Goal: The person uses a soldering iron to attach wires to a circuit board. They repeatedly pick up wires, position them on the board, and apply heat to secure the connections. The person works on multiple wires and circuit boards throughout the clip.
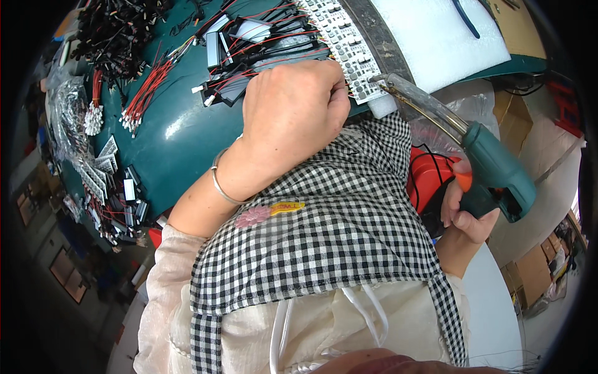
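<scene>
My right hand [460, 209] grips a green soldering gun [498, 163] with an orange trigger. The gun's two metal prongs run up and left, and its tip is close to the lower end of a white circuit board panel [349, 47] filled with rows of small components. Against that panel's left edge, my left hand [296, 103] is closed, knuckles up. Its fingertips are hidden, so I cannot make out what they pinch. Thin red and black wires [274, 56] run leftward from the board edge to grey-black modules [215, 53], passing just above my left hand.
A teal mat [187, 159] covers the table. On it lie a bundle of red wires [149, 87], a heap of black cables [118, 37] and small silver modules [131, 187]. White foam [445, 40] sits right of the panel. Something red [427, 177] is beside my right hand.
</scene>
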A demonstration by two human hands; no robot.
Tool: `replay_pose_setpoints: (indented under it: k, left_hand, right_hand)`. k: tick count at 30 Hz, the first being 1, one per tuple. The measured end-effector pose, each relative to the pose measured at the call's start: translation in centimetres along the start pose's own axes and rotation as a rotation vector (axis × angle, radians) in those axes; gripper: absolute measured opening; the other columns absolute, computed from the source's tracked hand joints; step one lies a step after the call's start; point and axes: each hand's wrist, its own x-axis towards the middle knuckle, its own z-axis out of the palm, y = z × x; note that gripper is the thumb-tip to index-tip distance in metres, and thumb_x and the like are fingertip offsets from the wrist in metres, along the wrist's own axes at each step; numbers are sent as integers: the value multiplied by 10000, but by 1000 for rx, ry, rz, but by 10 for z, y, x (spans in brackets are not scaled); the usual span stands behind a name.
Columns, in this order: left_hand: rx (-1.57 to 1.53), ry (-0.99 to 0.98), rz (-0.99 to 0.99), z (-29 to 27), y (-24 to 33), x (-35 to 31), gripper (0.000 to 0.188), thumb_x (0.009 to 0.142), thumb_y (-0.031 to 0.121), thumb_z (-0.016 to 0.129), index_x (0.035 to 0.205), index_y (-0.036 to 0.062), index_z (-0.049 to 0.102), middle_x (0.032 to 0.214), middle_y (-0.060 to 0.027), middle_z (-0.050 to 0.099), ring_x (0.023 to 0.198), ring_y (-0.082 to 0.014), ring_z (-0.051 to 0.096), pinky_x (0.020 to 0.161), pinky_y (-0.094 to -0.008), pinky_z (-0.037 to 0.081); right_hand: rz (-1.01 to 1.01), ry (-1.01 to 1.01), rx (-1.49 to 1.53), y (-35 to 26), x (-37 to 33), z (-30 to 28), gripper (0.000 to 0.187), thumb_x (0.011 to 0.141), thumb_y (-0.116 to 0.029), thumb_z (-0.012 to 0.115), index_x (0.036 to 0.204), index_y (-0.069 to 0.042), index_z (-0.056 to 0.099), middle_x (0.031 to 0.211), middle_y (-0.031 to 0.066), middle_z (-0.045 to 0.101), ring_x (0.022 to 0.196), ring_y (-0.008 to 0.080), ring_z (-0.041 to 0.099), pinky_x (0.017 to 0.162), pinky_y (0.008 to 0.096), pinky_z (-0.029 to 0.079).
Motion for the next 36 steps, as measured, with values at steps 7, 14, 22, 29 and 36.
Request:
replay_pose_setpoints:
  k: [7,14,22,29,36]
  left_hand:
    - [19,-33,-15,0,0,1,66,727,111,670,700,54,651,618,-85,631,493,-219,589,474,-316,454]
    - [-10,-33,-12,-1,-1,0,56,716,105,661,697,54,650,604,-84,625,499,-220,594,484,-318,462]
    - [26,-48,14,-1,0,6,40,704,89,647,676,61,645,565,-68,602,486,-226,594,479,-318,464]
    - [58,-53,28,1,0,7,42,693,91,659,663,65,646,557,-67,603,482,-226,598,474,-315,469]
    - [72,-71,11,0,0,7,35,686,98,660,668,68,654,558,-67,608,487,-227,604,482,-321,478]
  right_hand:
    - [-16,-18,-48,5,2,4,753,705,-204,804,1207,166,383,748,126,546,386,129,457,346,234,380]
    - [25,-99,-63,2,3,-2,765,694,-196,823,1188,169,366,1029,215,529,424,144,485,333,244,388]
    - [88,-76,-51,0,1,1,731,685,-182,835,1163,149,393,956,181,538,428,142,496,354,242,408]
    - [85,-30,-127,-6,6,12,705,657,-173,851,1143,137,444,1001,193,553,460,143,533,371,237,423]
    - [-2,-171,-415,-11,6,-1,583,638,-91,824,1105,93,528,888,150,599,507,151,549,455,245,436]
